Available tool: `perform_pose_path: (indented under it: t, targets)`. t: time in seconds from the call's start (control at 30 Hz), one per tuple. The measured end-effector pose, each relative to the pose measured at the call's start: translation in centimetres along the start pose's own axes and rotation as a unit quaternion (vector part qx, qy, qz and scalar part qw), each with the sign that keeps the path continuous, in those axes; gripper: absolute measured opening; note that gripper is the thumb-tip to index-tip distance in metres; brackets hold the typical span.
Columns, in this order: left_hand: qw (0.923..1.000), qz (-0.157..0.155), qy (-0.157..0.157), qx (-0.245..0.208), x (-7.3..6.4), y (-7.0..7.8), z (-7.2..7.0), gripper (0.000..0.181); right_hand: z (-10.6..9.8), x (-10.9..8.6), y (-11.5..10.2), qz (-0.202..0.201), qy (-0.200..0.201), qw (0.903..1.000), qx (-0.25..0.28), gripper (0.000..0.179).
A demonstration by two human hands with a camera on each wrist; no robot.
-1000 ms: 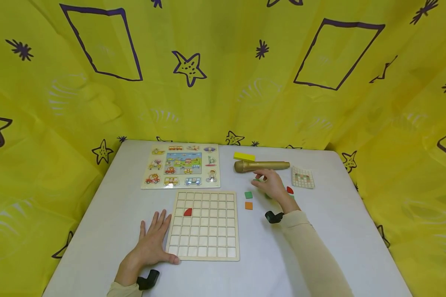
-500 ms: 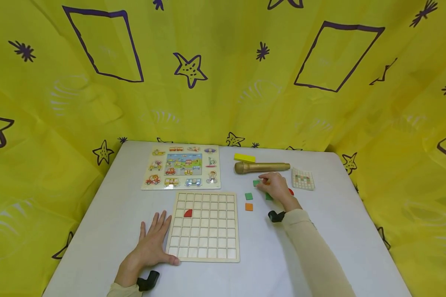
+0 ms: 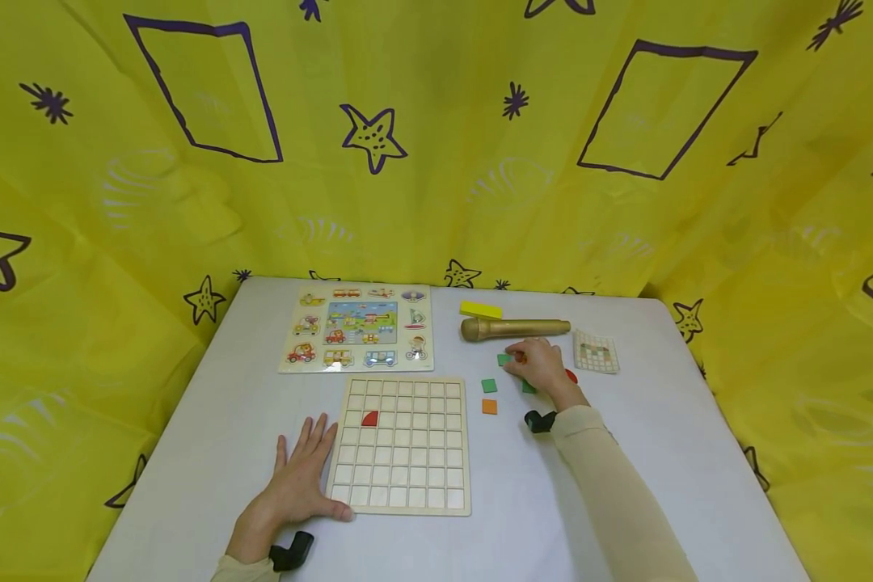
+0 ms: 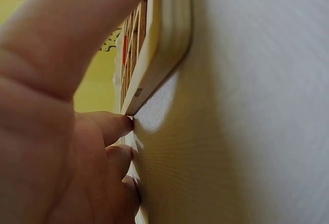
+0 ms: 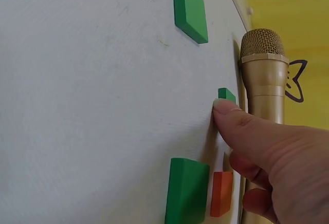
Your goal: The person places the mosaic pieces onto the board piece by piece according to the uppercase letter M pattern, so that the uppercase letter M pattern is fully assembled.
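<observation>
My left hand lies with fingers spread along the left side of a wooden grid board, thumb at its lower left corner. One red quarter-round tile sits in a cell of the board. With curled fingers, my right hand pinches the edge of a green square tile on the table, thumb against it in the right wrist view; the index fingertip is hidden there. Below that hand are another green tile and an orange tile. A further red piece is partly covered by the hand.
A gold microphone lies behind my right hand, with a yellow block beyond it. A printed pattern card is at right. A vehicle picture puzzle lies behind the board. A green tile and an orange tile lie between.
My right hand has shifted slightly right and toward me, and the green tile at its fingertips has come into fuller view. The left hand and the board stay in place.
</observation>
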State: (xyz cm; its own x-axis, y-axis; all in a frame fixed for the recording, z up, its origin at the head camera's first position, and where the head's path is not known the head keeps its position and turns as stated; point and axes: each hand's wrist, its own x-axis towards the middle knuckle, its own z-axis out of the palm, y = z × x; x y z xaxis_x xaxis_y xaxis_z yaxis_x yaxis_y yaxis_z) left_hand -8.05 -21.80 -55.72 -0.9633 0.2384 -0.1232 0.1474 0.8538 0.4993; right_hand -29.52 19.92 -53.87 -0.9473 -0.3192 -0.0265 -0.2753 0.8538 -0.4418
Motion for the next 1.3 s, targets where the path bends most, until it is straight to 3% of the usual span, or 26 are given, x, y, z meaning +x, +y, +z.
perform_pose_path:
  t: [0.27, 0.67, 1.07, 1.3]
  targets:
    - [1.0, 0.002, 0.004, -0.002, 0.0, 0.1, -0.1, 0.145, 0.5, 0.1, 0.0, -0.004, 0.016, 0.9999, 0.001, 0.025]
    - [0.9997, 0.013, 0.021, -0.004, -0.1, 0.1, -0.1, 0.143, 0.9, -0.3, -0.5, -0.021, 0.054, 0.9982, 0.012, 0.033]
    - [0.9998, 0.011, 0.018, -0.003, -0.1, 0.1, -0.2, 0.143, 0.9, -0.4, -2.6, -0.035, 0.078, 0.9931, 0.08, 0.028]
    - [0.9998, 0.01, 0.015, -0.002, -0.1, 0.1, -0.2, 0.143, 1.0, -0.3, -4.4, -0.026, 0.066, 0.9914, 0.11, 0.026]
